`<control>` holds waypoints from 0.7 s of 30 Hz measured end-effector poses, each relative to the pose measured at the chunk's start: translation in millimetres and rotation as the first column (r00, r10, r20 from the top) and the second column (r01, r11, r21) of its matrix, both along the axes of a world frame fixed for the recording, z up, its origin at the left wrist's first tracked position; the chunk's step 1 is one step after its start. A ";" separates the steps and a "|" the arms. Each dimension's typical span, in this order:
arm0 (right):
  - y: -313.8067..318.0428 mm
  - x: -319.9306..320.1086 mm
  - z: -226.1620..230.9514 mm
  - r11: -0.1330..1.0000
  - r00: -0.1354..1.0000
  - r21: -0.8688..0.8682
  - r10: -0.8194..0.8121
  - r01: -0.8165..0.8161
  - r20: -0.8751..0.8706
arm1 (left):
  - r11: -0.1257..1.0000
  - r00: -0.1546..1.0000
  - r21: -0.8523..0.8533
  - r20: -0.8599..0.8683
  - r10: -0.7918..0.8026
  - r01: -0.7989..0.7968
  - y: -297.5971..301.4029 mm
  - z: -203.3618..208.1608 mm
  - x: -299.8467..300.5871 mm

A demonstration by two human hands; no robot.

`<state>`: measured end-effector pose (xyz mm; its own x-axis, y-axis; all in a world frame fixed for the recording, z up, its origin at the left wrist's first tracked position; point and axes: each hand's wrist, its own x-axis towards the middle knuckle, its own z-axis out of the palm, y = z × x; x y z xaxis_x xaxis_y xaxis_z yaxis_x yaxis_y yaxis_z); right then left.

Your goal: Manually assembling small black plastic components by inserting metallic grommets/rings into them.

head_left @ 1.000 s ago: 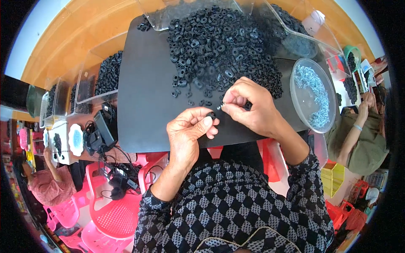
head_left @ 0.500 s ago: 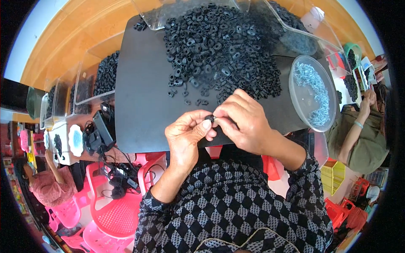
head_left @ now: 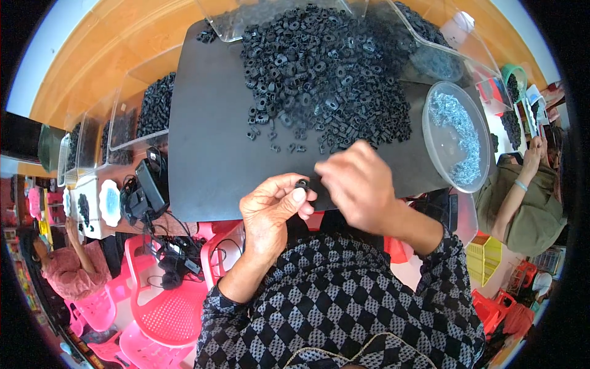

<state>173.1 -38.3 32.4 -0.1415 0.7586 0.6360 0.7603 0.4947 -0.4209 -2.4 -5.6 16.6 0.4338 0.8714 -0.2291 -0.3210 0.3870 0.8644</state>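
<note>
Over the near edge of the dark table mat (head_left: 209,141), my left hand (head_left: 267,212) pinches a small black plastic part (head_left: 302,184) between thumb and fingers. My right hand (head_left: 362,187) hovers just to its right, apart from the part. Motion blurs its fingers, so I cannot make out whether they hold anything. Beyond both hands spreads a large heap of small black plastic pieces (head_left: 326,74), with several loose ones at its near edge. On the right lies a round clear shallow dish (head_left: 428,132) holding many small shiny silvery springs (head_left: 472,144).
Clear bins of black parts (head_left: 157,107) line the left side, and more stand at the back. A black adapter with cables (head_left: 150,184) sits by the mat's left edge. Pink chairs (head_left: 169,313) stand at lower left. One person works on each side, at left and right.
My right hand has pulled away to the right from the black part and its fingers have lifted off. My left hand still holds the part, slightly lower and further left.
</note>
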 end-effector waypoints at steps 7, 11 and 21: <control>33.4 1.0 -7.0 0.997 0.990 -0.038 -0.063 0.068 0.122 | 0.998 1.000 0.063 0.010 0.014 -0.014 2.3 2.8 -6.9; 49.6 -5.2 -14.8 0.991 0.926 -0.129 0.017 0.034 0.377 | 0.998 0.999 0.048 -0.019 0.049 -0.048 6.2 3.9 -6.8; 40.0 -1.6 -10.4 0.982 0.988 -0.184 0.019 -0.048 -0.155 | 0.995 0.995 0.001 0.039 0.097 -0.097 10.9 -1.1 -3.2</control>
<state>171.5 1.6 22.0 -0.0815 0.8624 0.4997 0.6644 0.4207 -0.6177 -5.7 5.3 15.5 0.3556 0.9104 -0.2112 -0.3899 0.3499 0.8518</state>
